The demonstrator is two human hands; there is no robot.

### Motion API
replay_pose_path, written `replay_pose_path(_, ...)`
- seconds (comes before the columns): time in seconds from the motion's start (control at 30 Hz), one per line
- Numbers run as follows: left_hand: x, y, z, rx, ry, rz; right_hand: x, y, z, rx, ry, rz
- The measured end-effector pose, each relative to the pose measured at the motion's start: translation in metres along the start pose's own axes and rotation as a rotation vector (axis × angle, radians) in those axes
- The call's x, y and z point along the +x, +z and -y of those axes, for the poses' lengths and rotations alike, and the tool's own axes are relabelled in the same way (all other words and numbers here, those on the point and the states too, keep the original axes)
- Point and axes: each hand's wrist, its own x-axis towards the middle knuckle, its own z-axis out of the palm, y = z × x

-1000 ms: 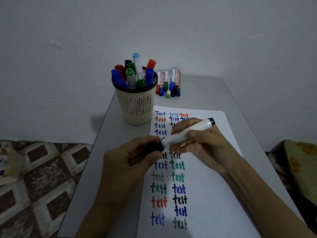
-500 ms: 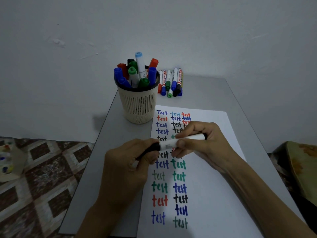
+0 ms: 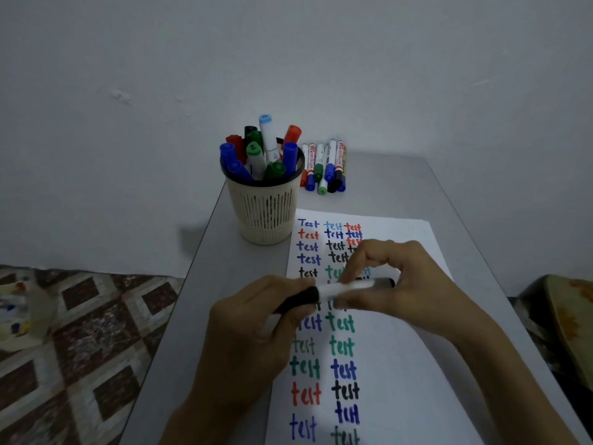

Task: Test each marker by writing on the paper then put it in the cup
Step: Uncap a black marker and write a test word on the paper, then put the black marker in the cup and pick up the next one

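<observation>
Our left hand point(image 3: 253, 332) curls round the black cap point(image 3: 300, 300); our right hand point(image 3: 410, 293) pinches the white barrel of the marker point(image 3: 340, 288), over the paper point(image 3: 401, 364) just in front of the cup point(image 3: 264, 216). If the cap gives suddenly, the marker could jerk and streak our skin or the paper.

The cup point(image 3: 263, 216) stands far left, loose markers point(image 3: 324, 168) bunched just right of it — the table's point(image 3: 401, 187) far right and the paper's point(image 3: 407, 234) far right corner lie open.

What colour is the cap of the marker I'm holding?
The cap of the marker is black; head view.
</observation>
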Motion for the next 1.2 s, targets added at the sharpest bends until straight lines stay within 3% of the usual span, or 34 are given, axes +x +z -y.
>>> replay_pose_path(0.1,0.0,-0.001,0.007,0.015,-0.067,0.068,0.005,-0.003,0.008,-0.426,-0.096,0.068)
replay_pose_path(0.2,-0.004,0.004,0.014,0.104,-0.161,0.142,0.016,-0.025,0.014,-0.632,-0.133,0.069)
replay_pose_path(0.3,-0.008,0.01,0.017,0.206,-0.131,0.193,0.038,-0.055,0.022,-0.478,-0.074,-0.171)
replay_pose_path(0.4,-0.008,0.013,0.022,0.214,-0.142,0.231,0.071,-0.069,0.043,-0.177,-0.175,-0.46)
replay_pose_path(0.53,-0.008,0.012,0.025,0.213,-0.131,0.244,0.116,-0.055,0.068,0.008,-0.311,-0.568)
replay_pose_path(0.7,-0.008,0.012,0.023,0.203,-0.112,0.233,0.14,-0.022,0.062,-0.192,-0.334,-0.439)
replay_pose_path(0.83,-0.008,0.012,0.023,0.204,-0.102,0.227,0.141,-0.002,0.043,-0.189,-0.305,-0.319)
replay_pose_path(1.03,-0.008,0.012,0.025,0.212,-0.107,0.232,0.138,0.004,0.037,-0.114,-0.313,-0.3)
replay_pose_path(1.2,-0.009,0.012,0.025,0.208,-0.117,0.233,0.132,-0.003,0.043,-0.125,-0.284,-0.127)
